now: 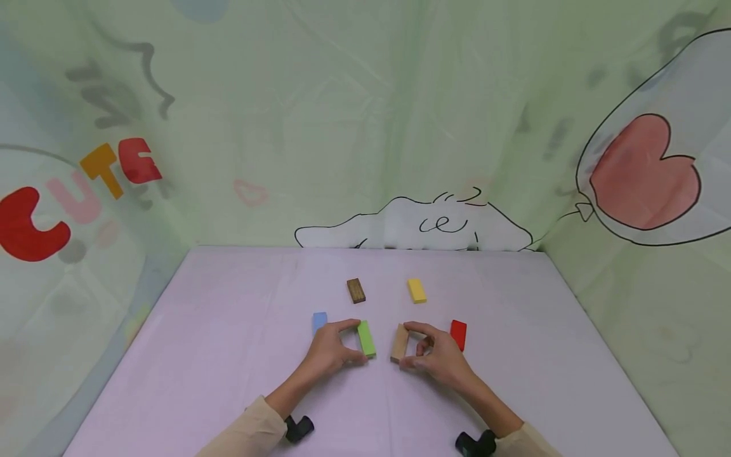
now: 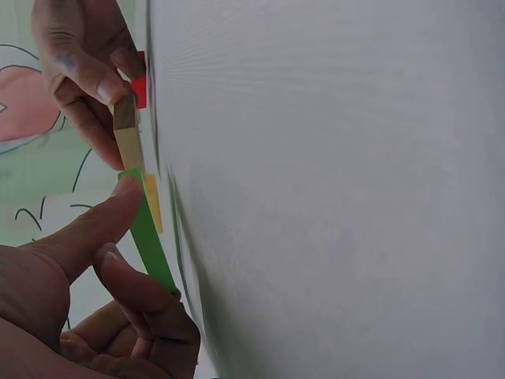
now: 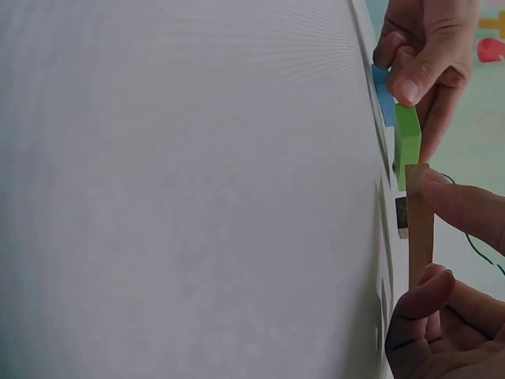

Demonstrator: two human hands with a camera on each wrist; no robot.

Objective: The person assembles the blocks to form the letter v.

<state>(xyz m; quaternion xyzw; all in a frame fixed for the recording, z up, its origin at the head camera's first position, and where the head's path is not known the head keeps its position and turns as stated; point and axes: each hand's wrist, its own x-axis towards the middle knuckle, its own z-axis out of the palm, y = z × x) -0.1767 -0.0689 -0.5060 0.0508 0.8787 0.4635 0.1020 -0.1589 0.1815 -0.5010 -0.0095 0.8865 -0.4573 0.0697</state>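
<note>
My left hand (image 1: pixel 331 350) pinches a green block (image 1: pixel 367 339) by its two ends, thumb at the near end and a finger at the far end. In the same way my right hand (image 1: pixel 442 357) holds a tan wooden block (image 1: pixel 400 343) to the right of it. A gap parts the two blocks in the head view. The left wrist view shows the green block (image 2: pixel 150 237) in the fingers, with the tan block (image 2: pixel 126 134) beyond. A blue block (image 1: pixel 320 320) lies partly hidden behind the left hand, and a red block (image 1: pixel 459 334) just beyond the right hand.
Farther back on the pale table (image 1: pixel 240 355) lie a dark brown block (image 1: pixel 356 291) and a yellow block (image 1: pixel 417 291). A printed cloth (image 1: pixel 342 127) hangs behind the table's far edge and along both sides.
</note>
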